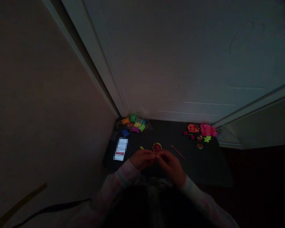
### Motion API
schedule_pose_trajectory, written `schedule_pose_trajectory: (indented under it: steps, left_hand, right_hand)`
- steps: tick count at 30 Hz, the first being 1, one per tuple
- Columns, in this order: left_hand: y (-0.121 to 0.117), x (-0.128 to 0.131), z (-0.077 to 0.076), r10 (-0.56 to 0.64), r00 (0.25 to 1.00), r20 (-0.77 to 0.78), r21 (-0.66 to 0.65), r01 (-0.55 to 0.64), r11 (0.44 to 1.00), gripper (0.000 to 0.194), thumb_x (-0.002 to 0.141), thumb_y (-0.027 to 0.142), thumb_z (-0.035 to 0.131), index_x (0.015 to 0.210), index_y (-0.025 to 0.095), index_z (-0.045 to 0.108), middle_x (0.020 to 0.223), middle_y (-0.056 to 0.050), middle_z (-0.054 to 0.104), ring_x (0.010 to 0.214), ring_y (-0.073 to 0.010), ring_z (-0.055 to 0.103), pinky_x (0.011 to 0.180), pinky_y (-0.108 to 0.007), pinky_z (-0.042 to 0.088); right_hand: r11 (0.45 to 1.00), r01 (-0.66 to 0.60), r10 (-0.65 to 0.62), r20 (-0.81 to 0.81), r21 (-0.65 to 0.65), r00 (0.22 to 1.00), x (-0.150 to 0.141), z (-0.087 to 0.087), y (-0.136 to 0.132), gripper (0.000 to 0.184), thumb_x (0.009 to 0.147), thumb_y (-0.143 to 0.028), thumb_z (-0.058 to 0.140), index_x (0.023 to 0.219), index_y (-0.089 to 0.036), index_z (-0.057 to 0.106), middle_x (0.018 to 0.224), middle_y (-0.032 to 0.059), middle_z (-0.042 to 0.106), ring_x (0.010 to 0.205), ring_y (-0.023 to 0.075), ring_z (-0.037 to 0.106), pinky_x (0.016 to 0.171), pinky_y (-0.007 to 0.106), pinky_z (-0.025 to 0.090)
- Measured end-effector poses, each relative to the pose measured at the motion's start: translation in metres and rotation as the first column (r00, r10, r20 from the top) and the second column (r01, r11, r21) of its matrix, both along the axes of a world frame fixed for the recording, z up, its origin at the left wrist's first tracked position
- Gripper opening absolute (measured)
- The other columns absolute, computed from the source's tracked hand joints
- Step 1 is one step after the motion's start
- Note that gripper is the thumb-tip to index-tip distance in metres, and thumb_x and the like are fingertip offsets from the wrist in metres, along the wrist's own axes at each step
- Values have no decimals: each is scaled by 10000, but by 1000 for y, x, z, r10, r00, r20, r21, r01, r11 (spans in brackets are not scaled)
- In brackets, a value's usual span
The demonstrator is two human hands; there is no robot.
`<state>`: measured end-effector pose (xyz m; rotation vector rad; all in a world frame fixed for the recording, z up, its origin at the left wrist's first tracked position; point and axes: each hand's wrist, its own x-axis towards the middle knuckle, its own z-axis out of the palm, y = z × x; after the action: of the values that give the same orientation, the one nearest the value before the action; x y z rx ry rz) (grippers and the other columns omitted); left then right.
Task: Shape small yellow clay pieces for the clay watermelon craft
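Note:
The scene is very dark. My left hand point(142, 158) and my right hand point(171, 164) meet over a dark mat point(204, 167), fingers curled together in a pinch near each other. What they hold is too small and dim to name. Just beyond the fingertips lies a round red clay piece with a green rim point(157, 147). A small yellow-green bit point(142, 147) lies left of it. A thin pink stick point(178, 152) lies on the mat to the right of my hands.
A clear bag of several coloured clay packs point(133, 124) sits at the mat's far left. Pink, red and green clay shapes point(201, 131) lie at the far right. A white paper point(121, 149) lies left. A white door point(180, 57) stands behind; a wall point(38, 95) is left.

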<state>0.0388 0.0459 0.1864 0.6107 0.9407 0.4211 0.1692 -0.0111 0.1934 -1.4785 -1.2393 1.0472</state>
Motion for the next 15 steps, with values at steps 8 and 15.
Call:
schedule_pose_trajectory:
  steps: [8,15]
  left_hand:
    - [21,-4,-48,-40,949,-313,208,109,972,217,719,311,622,765,100,609,681,-19,599,594,-98,554,573,-242,450]
    - [70,8,-106,-46,738,-673,382,400,833,303,832,301,489,1098,157,507,1112,-81,541,939,-188,555,785,-398,479]
  right_hand:
    - [936,213,-309,-364,-280,879,13,-25,3,305,647,-480,604,633,-179,556,650,35,640,586,146,584,562,277,466]
    - [887,305,-439,-426,-346,791,40,-25,4,348,456,-418,760,644,-188,580,578,-19,606,559,117,553,566,260,446]
